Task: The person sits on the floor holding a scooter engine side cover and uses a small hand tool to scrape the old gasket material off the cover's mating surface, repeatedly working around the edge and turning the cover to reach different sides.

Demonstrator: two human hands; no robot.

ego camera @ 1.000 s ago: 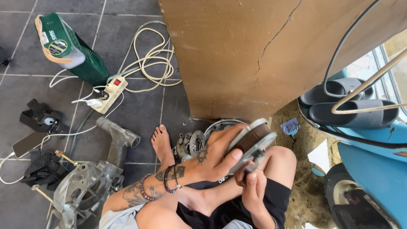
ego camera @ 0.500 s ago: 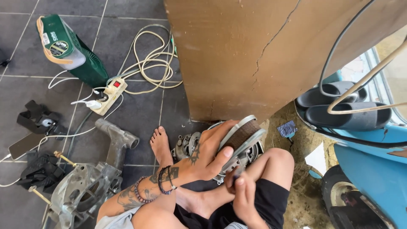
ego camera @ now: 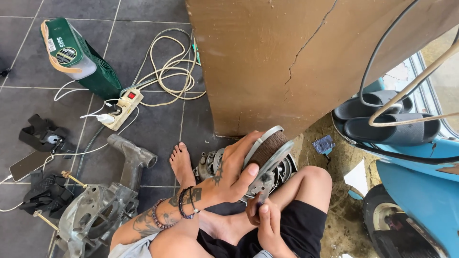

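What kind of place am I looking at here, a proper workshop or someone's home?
Probably a home porch or garage floor used for scooter repair, not a fitted workshop. A blue scooter stands beside a cracked pillar, a bare engine casing lies on grey floor tiles, and the left hand grips a round clutch-like part.

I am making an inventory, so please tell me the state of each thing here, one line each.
Left hand: gripping the round clutch assembly.
Right hand: closed on a small tool beneath it.
Power strip: plug inserted, switch red.
Engine casing: lying on the floor tiles.
Phone: cable attached.

One head-worn camera looks steeply down, close over the lap and hands, floor tiles (ego camera: 158, 124) beyond
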